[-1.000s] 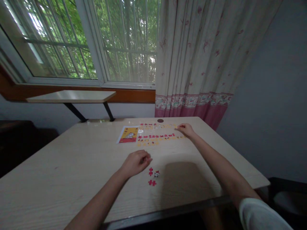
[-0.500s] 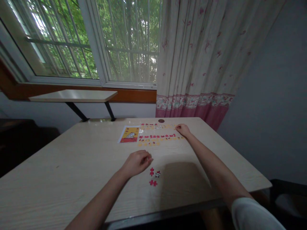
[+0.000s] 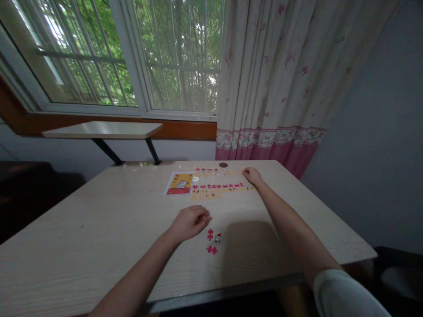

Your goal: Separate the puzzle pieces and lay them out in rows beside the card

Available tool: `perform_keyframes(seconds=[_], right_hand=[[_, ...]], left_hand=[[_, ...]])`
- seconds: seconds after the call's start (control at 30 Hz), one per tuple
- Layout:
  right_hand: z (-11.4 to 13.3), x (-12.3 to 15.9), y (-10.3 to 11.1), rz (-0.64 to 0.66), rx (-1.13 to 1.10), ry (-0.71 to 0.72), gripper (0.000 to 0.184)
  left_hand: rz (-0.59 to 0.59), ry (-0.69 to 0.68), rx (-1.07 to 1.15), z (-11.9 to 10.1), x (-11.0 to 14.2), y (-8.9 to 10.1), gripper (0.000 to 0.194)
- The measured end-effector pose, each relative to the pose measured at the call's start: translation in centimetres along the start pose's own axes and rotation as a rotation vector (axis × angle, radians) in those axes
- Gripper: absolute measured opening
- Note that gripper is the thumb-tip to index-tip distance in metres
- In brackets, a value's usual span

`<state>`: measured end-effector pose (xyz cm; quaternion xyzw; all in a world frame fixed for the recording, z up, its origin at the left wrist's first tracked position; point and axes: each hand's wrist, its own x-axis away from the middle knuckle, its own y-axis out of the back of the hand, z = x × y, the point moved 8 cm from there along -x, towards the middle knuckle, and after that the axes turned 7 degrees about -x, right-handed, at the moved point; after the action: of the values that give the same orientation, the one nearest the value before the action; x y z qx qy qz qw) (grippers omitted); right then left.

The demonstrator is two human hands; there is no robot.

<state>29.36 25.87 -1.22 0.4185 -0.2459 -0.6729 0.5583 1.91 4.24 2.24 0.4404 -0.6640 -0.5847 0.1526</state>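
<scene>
My left hand [image 3: 191, 223] rests on the table with its fingers curled closed; whether anything is in them I cannot make out. Just to its right lie a red jigsaw piece [image 3: 210, 234], a white-and-red piece [image 3: 218, 238] and joined red pieces [image 3: 212, 250]. Farther off, my right hand [image 3: 251, 175] reaches to the right end of the back rows, thumb and fingers pinched at the yellow pieces [image 3: 233, 173]. What sits between those fingertips is too small to name. Rows of red pieces [image 3: 218, 186] and yellow pieces [image 3: 206, 197] spread in front of it.
A printed picture sheet [image 3: 180, 183] with a white animal on yellow and red lies left of the rows. A round dark disc [image 3: 223, 165] is at the table's back edge. A raised shelf [image 3: 105, 129] stands back left, and a curtain [image 3: 264, 145] hangs behind.
The view has shifted slightly. Both hands stay in nearly the same places, and the pieces by my left hand lie as before.
</scene>
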Motion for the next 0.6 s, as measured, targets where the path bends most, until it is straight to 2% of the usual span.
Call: perform_keyframes(seconds=[0.2, 0.33, 0.43, 0.5, 0.6], right_hand=[[1.5, 0.9, 1.2, -0.042, -0.034, 0.037, 0.017], [5.0, 3.5, 2.0, -0.043, -0.082, 0.152, 0.019], [8.8, 7.8, 1.7, 0.035, -0.128, 0.310, 0.014], [12.2, 12.0, 1.2, 0.145, -0.200, 0.551, 0.015], [15.9, 17.9, 0.4, 0.329, -0.257, 0.795, 0.016]], left_hand=[[-0.001, -0.009, 0.002, 0.1, 0.0, 0.0, 0.025], [-0.005, -0.006, -0.015, 0.3, 0.0, 0.2, 0.024], [0.012, -0.007, -0.034, 0.3, 0.1, 0.3, 0.024], [0.029, -0.004, -0.035, 0.3, 0.1, 0.3, 0.024], [0.056, -0.003, -0.035, 0.3, 0.1, 0.1, 0.025]])
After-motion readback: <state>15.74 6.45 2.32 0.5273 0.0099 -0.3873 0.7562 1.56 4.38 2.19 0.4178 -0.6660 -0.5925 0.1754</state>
